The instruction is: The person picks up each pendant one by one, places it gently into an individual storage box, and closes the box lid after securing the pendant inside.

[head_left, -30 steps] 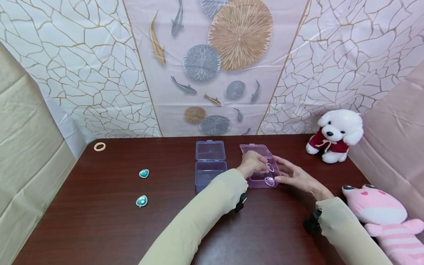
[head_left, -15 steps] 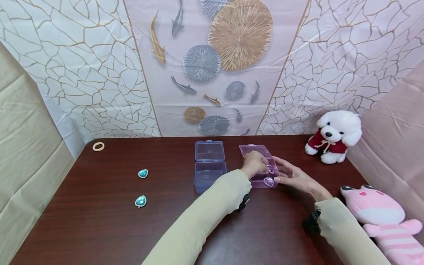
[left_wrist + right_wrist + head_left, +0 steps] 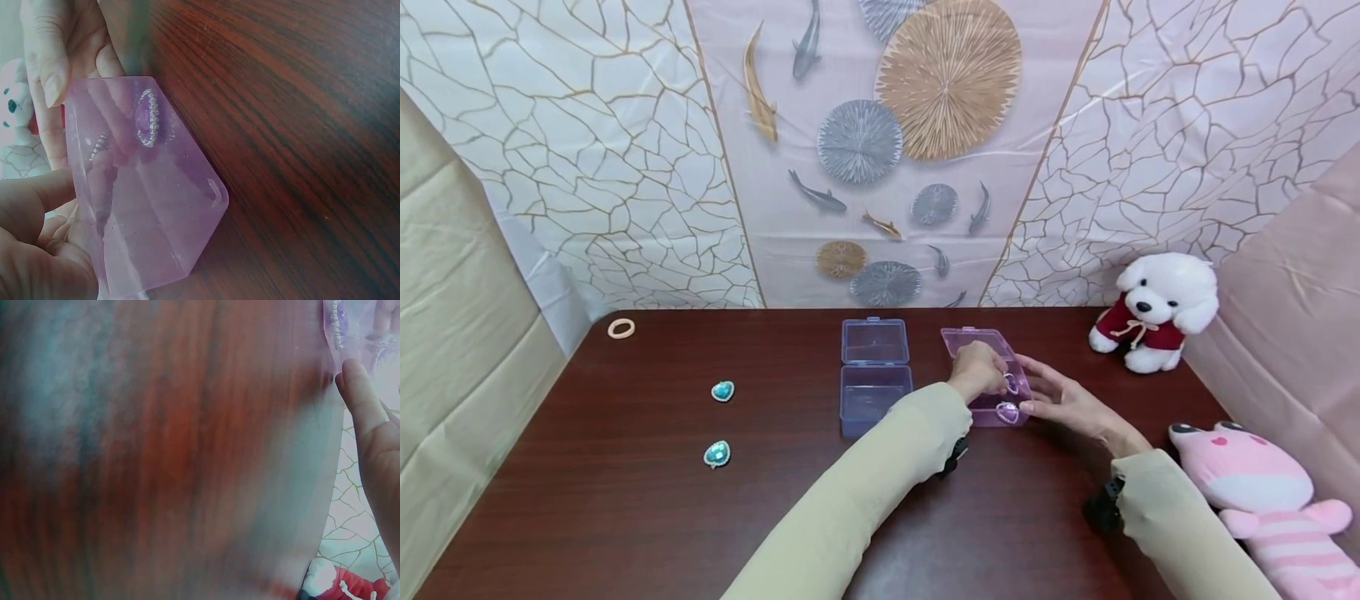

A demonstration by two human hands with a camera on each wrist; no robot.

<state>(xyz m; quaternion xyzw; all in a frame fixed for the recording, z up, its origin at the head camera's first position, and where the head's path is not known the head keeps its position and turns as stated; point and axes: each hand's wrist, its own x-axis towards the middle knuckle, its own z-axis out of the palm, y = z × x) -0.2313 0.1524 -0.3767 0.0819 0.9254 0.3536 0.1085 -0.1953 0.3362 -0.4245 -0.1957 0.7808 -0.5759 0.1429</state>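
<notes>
A see-through pink box [image 3: 981, 419] with its lid raised stands right of centre in the head view. My left hand [image 3: 977, 369] reaches into it with curled fingers, pinching a purple heart gem [image 3: 1012, 383] near the right wall. A second purple gem [image 3: 1007, 412] shows at the box's front right corner. My right hand [image 3: 1067, 398] steadies the box's right side, fingers fairly straight and thumb at the front corner. In the left wrist view, both hands meet at the pink box [image 3: 156, 206]. The right thumb [image 3: 362, 394] touches its edge in the right wrist view.
An open blue box [image 3: 876, 396] stands left of the pink one. Two teal gems [image 3: 722, 391] and a beige ring [image 3: 621, 328] lie on the brown table's left side. A white plush dog [image 3: 1157, 312] and a pink plush toy [image 3: 1247, 483] are at the right.
Both hands stay almost in place at the pink box. The purple gem at the left fingertips shifts only slightly; the camera view drifts a little.
</notes>
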